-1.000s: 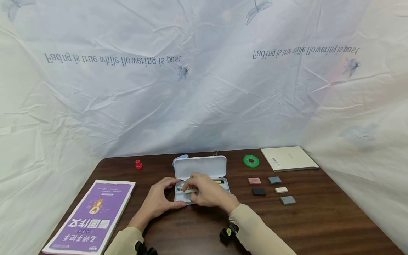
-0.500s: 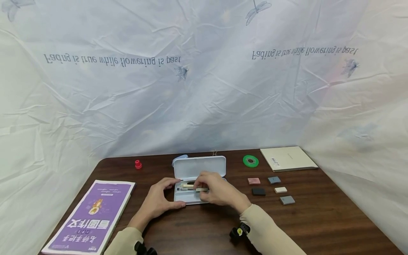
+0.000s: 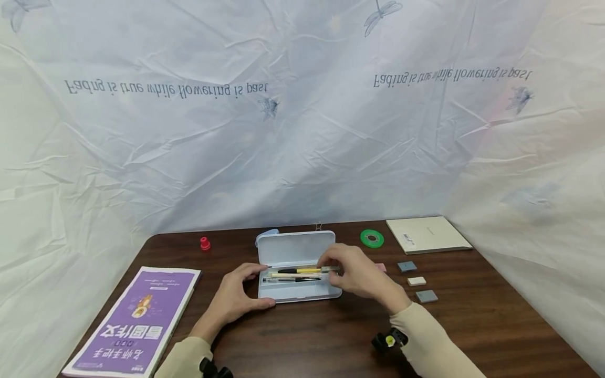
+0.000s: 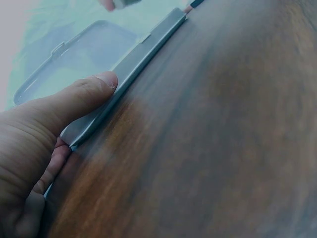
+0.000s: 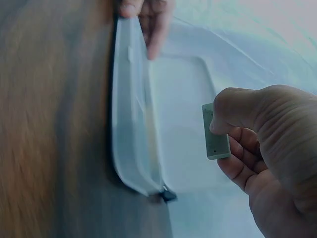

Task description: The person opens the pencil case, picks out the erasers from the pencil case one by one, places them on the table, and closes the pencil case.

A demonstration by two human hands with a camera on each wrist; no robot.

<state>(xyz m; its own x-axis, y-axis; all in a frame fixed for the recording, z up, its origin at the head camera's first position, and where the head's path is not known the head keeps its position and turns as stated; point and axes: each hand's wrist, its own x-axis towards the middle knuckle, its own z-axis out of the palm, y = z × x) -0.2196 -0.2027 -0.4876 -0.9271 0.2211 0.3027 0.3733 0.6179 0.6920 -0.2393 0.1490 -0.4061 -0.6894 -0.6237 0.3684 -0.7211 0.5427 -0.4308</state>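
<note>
An open pencil case, pale blue-white, lies mid-table with its lid raised at the back. Several pens and pencils lie inside it. My left hand grips the case's left end, thumb along the front wall and fingers at the back corner. Over the case's right end, my right hand pinches a small pale grey-green eraser between thumb and fingers, raised off the case.
Right of the case lie blue-grey, white and grey erasers; a pink one is partly hidden. Behind are a green tape roll and cream notebook. Leftward sit a purple book and red cap-like piece.
My right hand has moved rightward across the pencil case with the eraser, uncovering the pens inside and hiding the black eraser on the table. The left hand stays put.
</note>
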